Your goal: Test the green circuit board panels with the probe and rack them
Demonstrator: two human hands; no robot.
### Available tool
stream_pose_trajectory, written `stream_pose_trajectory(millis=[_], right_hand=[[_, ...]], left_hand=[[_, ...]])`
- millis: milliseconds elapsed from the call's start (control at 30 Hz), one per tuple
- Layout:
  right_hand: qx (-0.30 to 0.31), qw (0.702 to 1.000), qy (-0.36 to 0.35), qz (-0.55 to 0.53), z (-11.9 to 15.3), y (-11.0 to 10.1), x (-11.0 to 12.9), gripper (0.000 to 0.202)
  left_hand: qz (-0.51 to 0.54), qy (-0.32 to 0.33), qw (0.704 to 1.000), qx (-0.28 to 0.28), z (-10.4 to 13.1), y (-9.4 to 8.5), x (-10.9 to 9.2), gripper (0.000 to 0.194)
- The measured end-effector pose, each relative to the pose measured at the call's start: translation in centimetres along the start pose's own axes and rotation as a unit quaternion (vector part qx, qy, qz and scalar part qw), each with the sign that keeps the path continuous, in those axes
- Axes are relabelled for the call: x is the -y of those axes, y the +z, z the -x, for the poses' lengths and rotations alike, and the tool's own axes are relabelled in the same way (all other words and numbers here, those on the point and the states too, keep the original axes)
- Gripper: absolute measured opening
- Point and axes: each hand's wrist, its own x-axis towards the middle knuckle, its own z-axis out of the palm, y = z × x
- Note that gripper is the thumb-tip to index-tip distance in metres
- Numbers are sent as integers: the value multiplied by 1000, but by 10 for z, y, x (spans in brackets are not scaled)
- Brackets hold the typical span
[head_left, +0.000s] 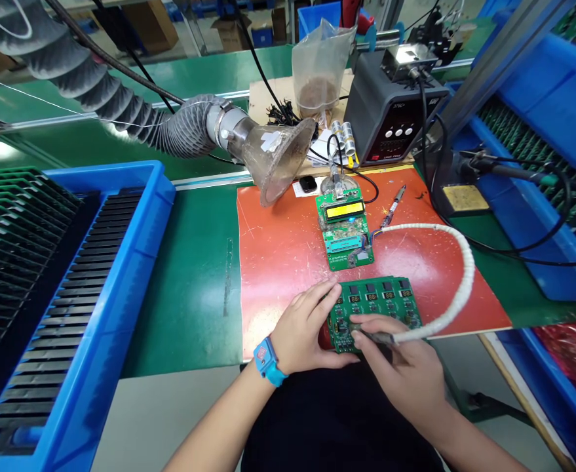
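A green circuit board panel [380, 303] lies at the front edge of the red mat, with rows of small two-digit displays and chips. My left hand [301, 328] grips its left side, fingers over the top and thumb along the near edge. Between thumb and fingers of my right hand [408, 370] is a slim probe [380, 337]; its tip is at the panel's lower left part, and I cannot tell whether it touches. A white-sleeved cable [468, 262] curves from the probe to a green programmer board [346, 229] with a lit yellow screen, just beyond the panel.
A blue crate [143, 190] with slotted racks and upright boards stands left. A fume-extraction hood [280, 157] hangs over the red mat [278, 262]. Behind are a black soldering station [390, 111] and a plastic bag [320, 65]. A pen [394, 206] and yellow sponge [464, 198] lie right.
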Motion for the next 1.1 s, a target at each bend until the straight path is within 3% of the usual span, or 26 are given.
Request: stream_pose_trajectory(millis=[300,467,600,700,867,1000,1100], right_hand=[[17,999,27,-23,1,-2,-1,14],[10,994,78,-71,-1,-5,8,13],[-28,982,125,-136,-6,-26,16,13],[-65,972,167,-153,-9,-51,7,13],[-86,967,188,-150,-13,-80,-20,16],[-75,971,198,-109,-13,-80,-31,19],[-63,975,197,-85,-11,-75,-35,21]], left_hand=[[-64,-16,995,69,-10,-17,-15,111],[-55,-10,997,57,-13,-21,-19,107],[-12,-10,999,28,-14,-21,-18,107],[5,-13,1000,11,-11,-30,-15,105],[-34,-72,996,-34,15,-66,7,95],[-116,-157,976,-93,40,-95,35,87],[-142,-197,965,-95,52,-101,48,85]])
